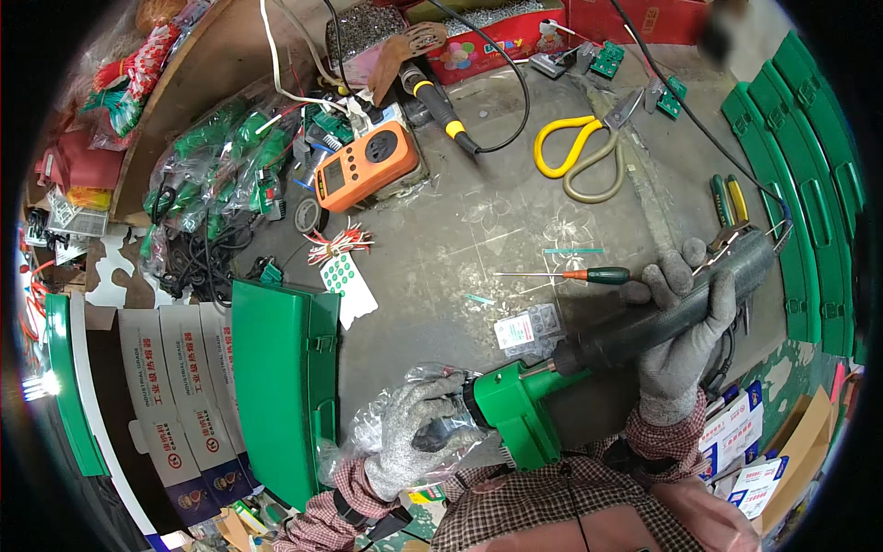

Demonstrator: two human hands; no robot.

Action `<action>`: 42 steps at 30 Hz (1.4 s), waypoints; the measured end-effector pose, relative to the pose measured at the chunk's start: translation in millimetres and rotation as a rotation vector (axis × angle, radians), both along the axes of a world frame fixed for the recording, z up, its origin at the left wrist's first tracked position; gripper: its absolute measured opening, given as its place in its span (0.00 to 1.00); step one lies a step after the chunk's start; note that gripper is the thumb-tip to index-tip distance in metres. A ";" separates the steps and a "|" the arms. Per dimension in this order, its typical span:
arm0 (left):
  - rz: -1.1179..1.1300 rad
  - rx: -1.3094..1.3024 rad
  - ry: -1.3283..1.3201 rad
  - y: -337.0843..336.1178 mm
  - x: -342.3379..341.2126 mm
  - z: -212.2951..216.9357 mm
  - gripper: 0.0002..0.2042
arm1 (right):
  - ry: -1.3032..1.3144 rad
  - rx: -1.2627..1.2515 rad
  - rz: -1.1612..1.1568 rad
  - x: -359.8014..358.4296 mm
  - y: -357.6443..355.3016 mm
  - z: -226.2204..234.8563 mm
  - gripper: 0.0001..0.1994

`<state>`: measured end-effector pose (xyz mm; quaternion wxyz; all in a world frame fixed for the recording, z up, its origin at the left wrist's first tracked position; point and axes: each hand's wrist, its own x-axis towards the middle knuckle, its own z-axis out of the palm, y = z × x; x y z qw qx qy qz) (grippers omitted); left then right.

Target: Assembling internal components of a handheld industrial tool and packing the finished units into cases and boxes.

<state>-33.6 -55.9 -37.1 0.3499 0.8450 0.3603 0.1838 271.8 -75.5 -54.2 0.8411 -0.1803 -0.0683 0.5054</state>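
My right hand (682, 342), in a grey glove, grips the dark grey handle of a green and grey power tool (635, 333) that lies across the lower middle of the view. The tool's green front body points left toward my left hand (416, 440). That gloved hand is closed over the tool's black nose, with a crumpled clear plastic bag (372, 425) around it. A small green-handled screwdriver (578, 274) lies on the grey bench just above the tool, close to my right fingertips.
A green plastic case (280, 382) stands open at my left, with white cartons (175, 386) beside it. Yellow-handled shears (589, 152), an orange meter (366, 166), a soldering iron (441, 106), bags of green parts (216, 170) and stacked green lids (809, 193) ring the bench (478, 230).
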 end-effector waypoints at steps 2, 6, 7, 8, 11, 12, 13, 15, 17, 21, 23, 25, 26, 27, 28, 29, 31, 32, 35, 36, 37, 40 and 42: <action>0.009 -0.023 0.020 -0.1 0.7 -0.2 0.23 | -0.034 -0.020 -0.011 1.5 -0.3 0.7 0.18; 0.006 0.007 -0.013 -0.4 0.6 -1.9 0.23 | -0.021 0.013 -0.005 0.2 -1.4 2.7 0.17; -0.008 -0.001 -0.006 0.2 -0.4 -2.9 0.24 | -0.013 0.013 -0.010 -1.4 -1.1 6.6 0.16; -0.022 -0.010 0.002 0.4 -1.2 -3.5 0.24 | -0.005 0.012 -0.014 -2.2 -1.0 9.6 0.14; 0.019 0.005 -0.005 -4.3 -1.4 -3.7 0.25 | 0.033 0.016 -0.150 4.8 -1.0 11.7 0.14; 0.022 0.001 -0.007 -4.2 -0.1 -3.1 0.25 | 0.031 0.012 -0.147 9.6 -6.0 10.4 0.14; -0.002 0.019 -0.054 -1.1 1.7 -2.2 0.26 | 0.062 0.137 -0.132 15.2 -12.3 8.1 0.14; -0.022 0.052 -0.085 -0.2 1.4 -2.8 0.27 | 0.116 0.263 -0.096 14.2 -20.3 6.6 0.15; -0.028 0.043 -0.071 1.6 4.2 1.0 0.25 | 0.103 0.289 -0.067 10.3 -25.4 -5.6 0.17; -0.024 0.050 -0.087 -0.9 2.9 -0.4 0.27 | 0.048 0.307 -0.030 3.2 -26.6 -10.8 0.19; -0.016 0.046 -0.073 -2.2 2.2 -2.4 0.27 | 0.058 0.284 -0.030 0.5 -26.5 -10.3 0.18; -0.007 0.037 -0.125 -3.1 -1.1 -8.8 0.27 | 0.074 0.288 -0.009 0.5 -28.4 -11.5 0.18; -0.007 0.038 -0.125 -3.5 -1.4 -7.8 0.27 | 0.089 0.288 0.011 0.5 -28.8 -12.1 0.17; -0.006 0.046 -0.105 -4.2 -0.7 -5.7 0.27 | 0.088 0.288 0.009 0.3 -29.0 -12.2 0.17; -0.005 0.052 -0.085 -4.5 -0.1 -4.8 0.27 | 0.094 0.306 0.021 -0.1 -28.7 -12.2 0.17; -0.007 0.049 -0.086 -4.7 0.3 -5.3 0.27 | 0.100 0.323 0.033 -0.4 -28.7 -12.3 0.16; 0.003 0.047 -0.095 -4.9 0.3 -5.1 0.26 | 0.126 0.306 0.032 -1.4 -28.7 -11.1 0.16; 0.002 0.046 -0.094 -4.5 -0.2 -5.6 0.26 | 0.152 0.290 0.032 -1.6 -28.9 -10.5 0.16; -0.013 0.065 -0.080 -3.5 -2.1 -7.0 0.27 | 0.129 0.242 0.029 -0.4 -29.8 -8.6 0.17; -0.014 0.072 -0.052 -2.8 -2.5 -6.7 0.27 | 0.129 0.242 0.027 -0.2 -29.1 -8.8 0.17; -0.016 0.079 -0.023 -2.3 -2.7 -6.4 0.27 | 0.106 0.223 0.030 -0.4 -28.1 -9.1 0.17; -0.009 0.053 0.015 -3.8 -3.1 -4.1 0.26 | 0.095 0.198 0.015 -0.6 -28.3 -9.0 0.18; -0.004 0.037 -0.039 -2.5 -3.7 -10.3 0.26 | 0.106 0.191 0.000 -0.3 -28.7 -10.1 0.18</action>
